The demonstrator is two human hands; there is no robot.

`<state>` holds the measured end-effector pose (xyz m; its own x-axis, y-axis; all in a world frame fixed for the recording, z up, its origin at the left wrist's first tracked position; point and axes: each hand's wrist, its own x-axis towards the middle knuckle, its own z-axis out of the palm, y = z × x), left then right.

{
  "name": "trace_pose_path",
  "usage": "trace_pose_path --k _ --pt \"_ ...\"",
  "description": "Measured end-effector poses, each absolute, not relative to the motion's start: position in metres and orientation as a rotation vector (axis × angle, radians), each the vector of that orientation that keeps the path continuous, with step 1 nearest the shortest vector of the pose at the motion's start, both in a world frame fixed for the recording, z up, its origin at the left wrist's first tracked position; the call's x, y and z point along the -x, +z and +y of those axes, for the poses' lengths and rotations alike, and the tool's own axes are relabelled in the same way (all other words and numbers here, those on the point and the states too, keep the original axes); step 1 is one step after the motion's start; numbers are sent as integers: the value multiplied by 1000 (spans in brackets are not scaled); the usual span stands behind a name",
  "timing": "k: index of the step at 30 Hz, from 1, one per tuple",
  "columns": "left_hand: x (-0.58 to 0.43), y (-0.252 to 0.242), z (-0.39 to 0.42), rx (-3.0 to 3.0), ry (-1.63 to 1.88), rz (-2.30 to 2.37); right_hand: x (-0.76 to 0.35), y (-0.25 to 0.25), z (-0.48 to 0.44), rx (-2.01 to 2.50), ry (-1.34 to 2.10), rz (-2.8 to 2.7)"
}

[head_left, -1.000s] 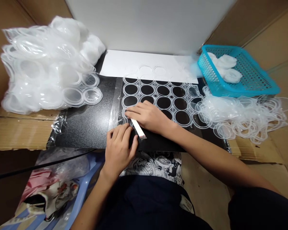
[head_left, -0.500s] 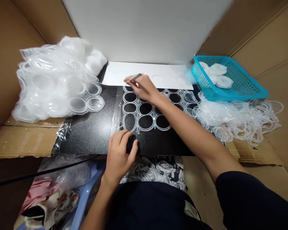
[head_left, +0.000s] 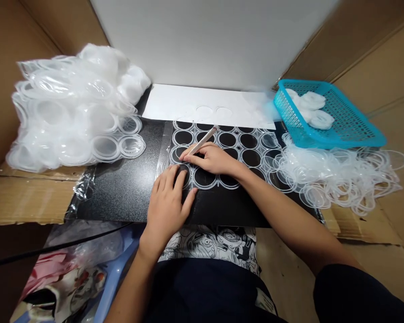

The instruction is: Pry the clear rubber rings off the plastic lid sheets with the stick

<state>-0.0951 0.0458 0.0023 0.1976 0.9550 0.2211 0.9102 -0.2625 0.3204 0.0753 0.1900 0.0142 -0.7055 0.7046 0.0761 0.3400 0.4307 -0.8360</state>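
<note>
a: while your work sits on the black board (head_left: 121,188), how far are you?

b: the big stack of sheets (head_left: 70,112) looks untouched. loose rings (head_left: 336,175) are heaped at your right, and this clear sheet (head_left: 229,148) looks mostly emptied. your left hand (head_left: 168,202) lies flat, pinning it; your right hand (head_left: 212,159) grips a thin stick (head_left: 202,141).

a: what's unclear?

b: the stick's tip is hidden.

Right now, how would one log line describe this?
left hand: flat on plastic sheet | right hand: holds stick on sheet | basket: right
</note>
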Motion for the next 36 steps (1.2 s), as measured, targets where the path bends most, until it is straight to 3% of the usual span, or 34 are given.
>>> trace_pose_path --k 11,15,22,36 --pt "90 8 52 -2329 519 1856 -74 13 186 748 999 -2386" --pt "90 9 56 -2294 541 1848 -72 9 182 585 702 -2540" --pt "94 7 49 -2310 572 1810 -64 15 182 765 191 -2696" --pt "93 6 47 -2297 586 1808 -30 32 305 1145 141 -2423"
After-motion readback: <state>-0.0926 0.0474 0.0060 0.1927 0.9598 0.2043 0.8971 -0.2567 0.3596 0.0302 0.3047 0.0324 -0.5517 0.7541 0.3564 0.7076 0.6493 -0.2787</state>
